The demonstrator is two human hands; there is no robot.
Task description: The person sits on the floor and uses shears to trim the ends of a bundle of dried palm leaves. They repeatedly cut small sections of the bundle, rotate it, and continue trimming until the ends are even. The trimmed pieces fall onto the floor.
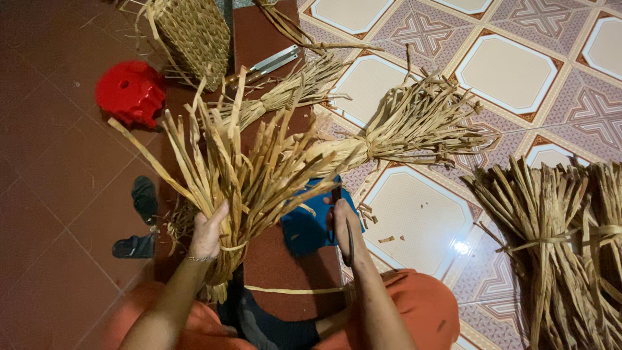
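Left hand (208, 234) has its fingers wrapped around a bundle of dried reed strips (240, 175) near its tied base. It looks light, stiff-ish, brittle. Right hand (342, 223) grips dark scissors (343, 227) just beside.

Red plastic stool (129, 92), upper left; woven basket (194, 35), top; tied dried-leaf bundles (551, 246), lower right; black sandals (139, 217), left; patterned floor tiles (505, 71), upper right.

Counted two hands: left hand (208, 232), right hand (339, 220). Dried straw bundles: five, one in left grip (240, 175), two on floor (402, 129) (291, 91), two tied at right edge (551, 240) (609, 220). One woven basket (194, 35), one red stool (129, 92), two dark sandals (144, 198) (135, 246).
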